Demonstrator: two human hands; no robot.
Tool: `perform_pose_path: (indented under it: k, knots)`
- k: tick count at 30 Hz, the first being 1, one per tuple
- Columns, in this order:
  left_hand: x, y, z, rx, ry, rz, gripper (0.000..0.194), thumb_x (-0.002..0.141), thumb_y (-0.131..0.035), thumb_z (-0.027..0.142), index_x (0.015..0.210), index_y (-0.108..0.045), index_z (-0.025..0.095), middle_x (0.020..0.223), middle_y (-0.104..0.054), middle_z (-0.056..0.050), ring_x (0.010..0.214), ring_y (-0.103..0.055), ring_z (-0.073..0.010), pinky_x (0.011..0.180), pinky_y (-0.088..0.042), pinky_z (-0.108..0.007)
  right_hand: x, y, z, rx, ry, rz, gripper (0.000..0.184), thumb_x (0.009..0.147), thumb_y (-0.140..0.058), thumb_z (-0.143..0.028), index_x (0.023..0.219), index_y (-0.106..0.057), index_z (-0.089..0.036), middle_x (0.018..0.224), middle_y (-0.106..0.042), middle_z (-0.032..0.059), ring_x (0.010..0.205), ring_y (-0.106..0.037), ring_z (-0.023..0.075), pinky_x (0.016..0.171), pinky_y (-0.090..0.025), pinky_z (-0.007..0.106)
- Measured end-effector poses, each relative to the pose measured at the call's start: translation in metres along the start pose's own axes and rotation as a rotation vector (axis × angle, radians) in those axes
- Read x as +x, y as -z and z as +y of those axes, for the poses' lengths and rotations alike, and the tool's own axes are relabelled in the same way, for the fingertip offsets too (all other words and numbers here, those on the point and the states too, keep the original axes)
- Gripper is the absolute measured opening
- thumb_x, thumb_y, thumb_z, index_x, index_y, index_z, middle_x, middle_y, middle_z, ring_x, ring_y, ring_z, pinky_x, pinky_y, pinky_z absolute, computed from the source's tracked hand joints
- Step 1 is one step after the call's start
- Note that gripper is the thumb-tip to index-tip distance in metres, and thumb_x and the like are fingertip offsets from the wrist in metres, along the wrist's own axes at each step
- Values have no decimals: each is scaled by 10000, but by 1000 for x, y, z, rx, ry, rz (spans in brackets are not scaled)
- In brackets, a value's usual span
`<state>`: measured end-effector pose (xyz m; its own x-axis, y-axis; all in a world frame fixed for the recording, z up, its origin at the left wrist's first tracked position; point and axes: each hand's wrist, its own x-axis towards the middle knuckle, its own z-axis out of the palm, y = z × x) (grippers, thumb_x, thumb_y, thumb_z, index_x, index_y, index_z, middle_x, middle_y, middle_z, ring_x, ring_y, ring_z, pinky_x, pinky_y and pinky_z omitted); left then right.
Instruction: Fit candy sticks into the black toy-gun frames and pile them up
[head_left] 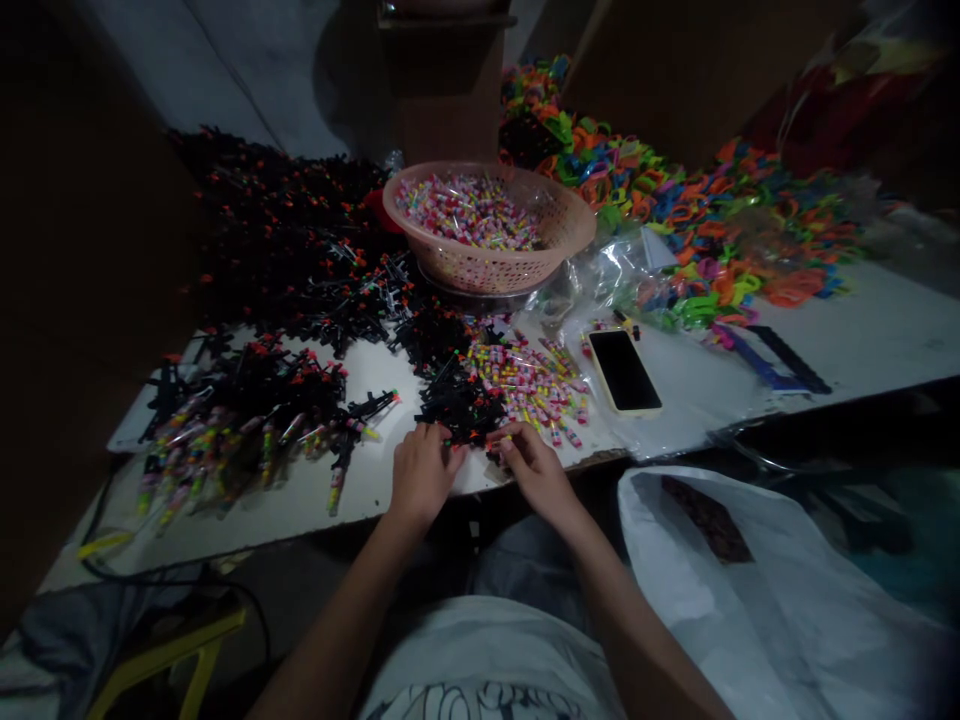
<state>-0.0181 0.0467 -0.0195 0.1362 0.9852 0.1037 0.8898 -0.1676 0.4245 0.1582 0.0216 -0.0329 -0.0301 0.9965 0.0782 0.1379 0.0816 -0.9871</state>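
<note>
My left hand (422,472) is at the table's front edge, its fingers curled at the near end of a heap of small black toy guns (459,397) with orange tips. What its fingers hold is hidden. My right hand (531,463) faces it across a small gap, thumb and fingers pinched together beside the same heap. Something small and dark shows near its fingertips, too unclear to name. Just beyond that hand lies a spread of small pink-and-yellow tubes (529,385). To the left, toy guns with coloured tubes attached (225,435) lie in a pile.
A pink perforated basket (487,262) of small tubes stands behind. A large black toy-gun heap (292,225) fills the back left; colourful plastic pieces (675,210) cover the back right. A phone (625,372) lies on clear plastic. A white sack (750,600) hangs below the edge.
</note>
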Motion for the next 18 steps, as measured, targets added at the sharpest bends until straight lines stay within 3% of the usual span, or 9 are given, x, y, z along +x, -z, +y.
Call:
perform_pose_path:
  k: [3,7,10,15,18]
  knots:
    - [1,-2,-6,-73,16,-27,186,793,-596,326,906,-584,178,939,-637,-88,894,-587,-230,816,-432,-364,1,2,-3,-13,26,46,240,906,-476,-433,1006,-547,-226,1021,-661,56,896,-625,186,796,-496,333]
    - [-1,-1,-24,-417,93,-115,192,754,-617,336,869,-553,195,858,-647,-37,796,-606,-185,711,-451,-299,0,6,-3,18,54,77,225,911,-478,-416,1010,-545,-225,1091,-645,72,973,-613,195,836,-487,347]
    - [-4,10,-32,-617,152,-143,217,738,-611,360,870,-551,199,789,-626,-5,706,-588,-159,600,-423,-258,1,8,-3,0,68,109,214,913,-471,-416,996,-534,-230,1106,-639,71,977,-608,196,843,-484,353]
    - [-10,35,-31,-783,203,-13,226,726,-616,363,879,-598,198,752,-606,6,702,-565,-143,646,-433,-256,0,6,-6,-217,128,126,181,923,-432,-358,994,-534,-226,1037,-630,72,977,-580,207,861,-451,360]
    - [-12,40,-28,-853,214,72,258,716,-632,383,891,-597,197,780,-611,-1,743,-580,-150,705,-458,-272,-3,-2,-7,-322,137,137,175,921,-398,-329,993,-516,-221,962,-611,75,936,-570,216,842,-449,368]
